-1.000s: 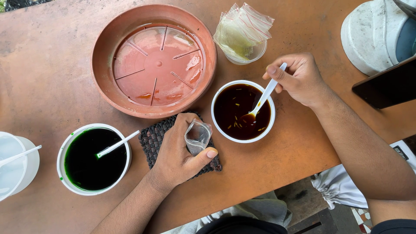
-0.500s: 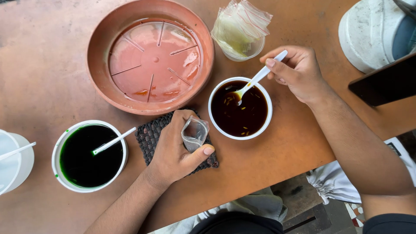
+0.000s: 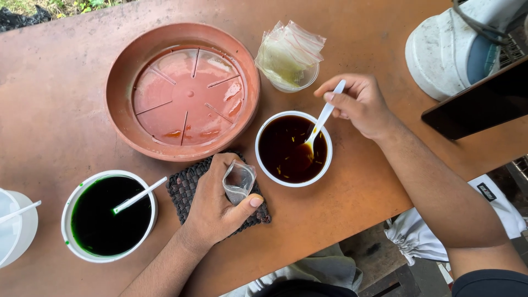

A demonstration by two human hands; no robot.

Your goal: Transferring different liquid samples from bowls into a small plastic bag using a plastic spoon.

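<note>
My left hand holds a small clear plastic bag open, above a dark woven mat. My right hand grips a white plastic spoon whose bowl dips into a white bowl of dark brown liquid. The bag sits just left of that bowl.
A large terracotta saucer with a film of water lies behind. A cup stuffed with clear plastic bags stands beside it. A white bowl of dark green liquid with a spoon is at left; a white container at the edge.
The spoon in my right hand has swung from the bowl's left side to its right side and dipped into the brown liquid. My left hand still holds the bag.
</note>
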